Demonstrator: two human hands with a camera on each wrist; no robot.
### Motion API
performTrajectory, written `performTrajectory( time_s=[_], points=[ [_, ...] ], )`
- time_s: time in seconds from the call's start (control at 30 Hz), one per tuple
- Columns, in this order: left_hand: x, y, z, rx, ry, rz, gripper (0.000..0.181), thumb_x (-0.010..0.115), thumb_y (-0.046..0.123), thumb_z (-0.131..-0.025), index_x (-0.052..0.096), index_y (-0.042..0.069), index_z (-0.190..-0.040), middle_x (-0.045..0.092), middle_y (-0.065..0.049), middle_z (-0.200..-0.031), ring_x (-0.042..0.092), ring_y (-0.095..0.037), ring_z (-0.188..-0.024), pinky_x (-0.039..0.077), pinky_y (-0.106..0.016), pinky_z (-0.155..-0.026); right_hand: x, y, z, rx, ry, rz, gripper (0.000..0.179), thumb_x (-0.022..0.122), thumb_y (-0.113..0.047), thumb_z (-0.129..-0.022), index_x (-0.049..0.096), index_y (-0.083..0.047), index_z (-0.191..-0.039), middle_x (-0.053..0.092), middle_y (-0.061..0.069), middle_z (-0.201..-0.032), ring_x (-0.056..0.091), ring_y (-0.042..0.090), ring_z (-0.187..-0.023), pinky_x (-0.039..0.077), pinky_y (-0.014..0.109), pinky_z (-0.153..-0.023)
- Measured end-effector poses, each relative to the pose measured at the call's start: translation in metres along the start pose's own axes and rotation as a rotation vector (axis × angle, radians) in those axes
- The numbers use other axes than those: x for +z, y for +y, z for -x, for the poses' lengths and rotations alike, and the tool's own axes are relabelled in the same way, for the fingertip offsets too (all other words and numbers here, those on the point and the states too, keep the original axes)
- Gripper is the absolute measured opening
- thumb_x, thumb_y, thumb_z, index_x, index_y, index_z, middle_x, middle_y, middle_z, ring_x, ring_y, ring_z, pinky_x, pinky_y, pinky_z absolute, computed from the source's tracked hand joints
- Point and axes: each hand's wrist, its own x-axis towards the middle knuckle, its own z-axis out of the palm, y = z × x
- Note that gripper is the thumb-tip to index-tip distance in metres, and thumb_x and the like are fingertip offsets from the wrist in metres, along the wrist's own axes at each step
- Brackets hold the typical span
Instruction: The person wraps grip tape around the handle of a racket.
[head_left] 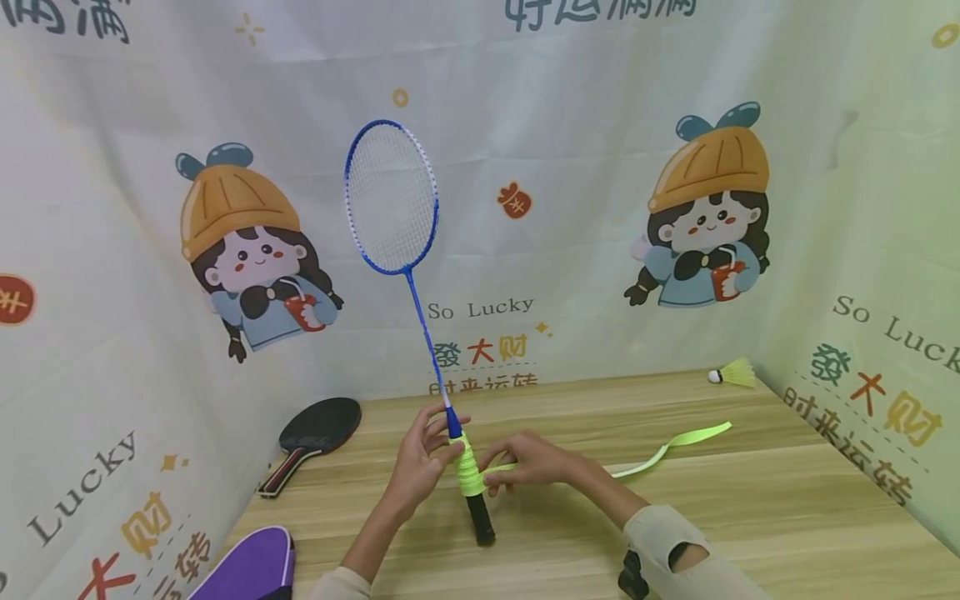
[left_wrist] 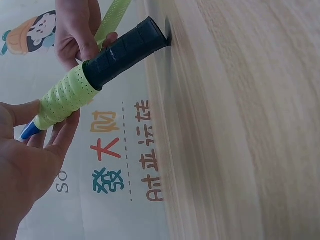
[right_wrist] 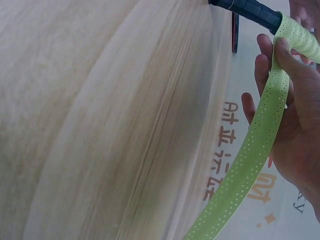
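Note:
A blue and white badminton racket [head_left: 429, 333] stands tilted, head up, with the butt of its black handle [left_wrist: 125, 52] at the tabletop. Perforated yellow-green grip tape [left_wrist: 66, 97] is wound round the upper part of the handle; the lower part shows black. My left hand [head_left: 422, 458] grips the racket at the top of the wrapped part, fingers behind and thumb in front. On the other side my right hand [head_left: 528, 460] pinches the tape strip [right_wrist: 267, 117] between thumb and fingers close to the handle. From there the loose tape trails right across the table.
A black table tennis bat [head_left: 321, 425] lies at the back left of the wooden table [head_left: 750, 517]. In the front left corner is a purple case [head_left: 251, 567]. A yellow shuttlecock [head_left: 735, 373] lies at the far right, by the printed cloth backdrop [head_left: 585, 275].

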Motion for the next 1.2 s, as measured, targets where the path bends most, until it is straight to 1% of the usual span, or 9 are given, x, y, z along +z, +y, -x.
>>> performTrajectory(
  time_s=[0.23, 0.3, 0.43, 0.53, 0.6, 0.7, 0.83, 1.03, 1.2],
  points=[
    [-0.001, -0.001, -0.001, -0.016, -0.05, 0.017, 0.061, 0.066, -0.006, -0.097, 0.045, 0.015, -0.15, 0.063, -0.016, -0.143, 0.061, -0.037, -0.128, 0.051, -0.05, -0.105, 0.0, 0.001, 0.0, -0.006, -0.008, -0.018, 0.021, 0.07, -0.015, -0.101, 0.073, -0.004, -0.118, 0.079, 0.002, -0.084, 0.075, 0.036, -0.074, 0.062, 0.047, -0.069],
    [-0.001, -0.001, -0.001, -0.024, -0.059, 0.038, 0.062, 0.064, -0.008, -0.098, 0.043, 0.013, -0.153, 0.059, -0.019, -0.145, 0.059, -0.039, -0.13, 0.05, -0.05, -0.106, 0.001, 0.001, 0.0, -0.006, -0.012, -0.016, 0.022, 0.07, -0.015, -0.101, 0.073, -0.003, -0.12, 0.079, 0.002, -0.084, 0.076, 0.035, -0.075, 0.062, 0.047, -0.069],
    [-0.001, 0.0, -0.001, -0.059, -0.048, 0.07, 0.066, 0.062, -0.008, -0.099, 0.037, 0.01, -0.158, 0.053, -0.025, -0.144, 0.059, -0.042, -0.129, 0.054, -0.039, -0.099, 0.001, 0.0, 0.0, -0.007, -0.01, 0.001, 0.025, 0.07, -0.015, -0.101, 0.073, -0.002, -0.123, 0.078, 0.0, -0.083, 0.075, 0.03, -0.072, 0.062, 0.047, -0.07],
    [-0.002, 0.0, -0.001, -0.088, -0.024, 0.086, 0.067, 0.062, -0.007, -0.099, 0.037, 0.011, -0.159, 0.053, -0.025, -0.14, 0.061, -0.041, -0.126, 0.056, -0.034, -0.093, 0.0, -0.002, 0.0, -0.011, -0.012, 0.01, 0.026, 0.069, -0.014, -0.101, 0.072, -0.002, -0.124, 0.078, -0.001, -0.082, 0.075, 0.027, -0.07, 0.062, 0.047, -0.07],
    [-0.003, -0.001, -0.001, -0.095, -0.01, 0.088, 0.067, 0.063, -0.008, -0.098, 0.04, 0.01, -0.158, 0.056, -0.023, -0.138, 0.06, -0.039, -0.127, 0.055, -0.033, -0.094, 0.0, -0.003, -0.001, -0.016, -0.015, 0.01, 0.027, 0.069, -0.014, -0.101, 0.072, -0.001, -0.125, 0.078, -0.002, -0.082, 0.075, 0.026, -0.069, 0.062, 0.046, -0.07],
    [-0.005, -0.003, -0.003, -0.079, -0.005, 0.09, 0.065, 0.064, -0.01, -0.096, 0.045, 0.008, -0.155, 0.061, -0.023, -0.136, 0.058, -0.041, -0.128, 0.054, -0.034, -0.097, 0.001, -0.006, -0.002, -0.02, -0.022, 0.008, 0.029, 0.069, -0.012, -0.101, 0.071, 0.001, -0.127, 0.078, -0.001, -0.082, 0.075, 0.027, -0.07, 0.062, 0.047, -0.07],
    [-0.008, -0.004, -0.003, -0.051, -0.022, 0.086, 0.063, 0.064, -0.011, -0.095, 0.046, 0.007, -0.153, 0.064, -0.023, -0.136, 0.057, -0.041, -0.129, 0.053, -0.036, -0.1, 0.0, -0.01, -0.003, -0.022, -0.036, 0.006, 0.03, 0.069, -0.011, -0.101, 0.069, 0.003, -0.128, 0.079, 0.004, -0.083, 0.075, 0.034, -0.072, 0.062, 0.045, -0.069],
    [-0.012, -0.005, -0.002, -0.051, -0.055, 0.091, 0.056, 0.063, -0.007, -0.099, 0.048, 0.006, -0.151, 0.063, -0.017, -0.141, 0.056, -0.036, -0.133, 0.048, -0.048, -0.108, -0.001, -0.013, -0.003, 0.006, -0.044, 0.002, 0.035, 0.069, -0.012, -0.101, 0.066, 0.005, -0.131, 0.079, 0.012, -0.085, 0.074, 0.039, -0.074, 0.059, 0.032, -0.062],
    [-0.012, -0.006, -0.002, -0.052, -0.062, 0.087, 0.052, 0.059, -0.008, -0.1, 0.049, 0.005, -0.149, 0.062, -0.018, -0.143, 0.055, -0.034, -0.134, 0.043, -0.055, -0.112, 0.002, -0.012, -0.004, 0.018, -0.029, 0.017, 0.037, 0.071, -0.014, -0.1, 0.066, 0.002, -0.132, 0.079, 0.011, -0.085, 0.075, 0.036, -0.073, 0.057, 0.027, -0.059]
  ],
)
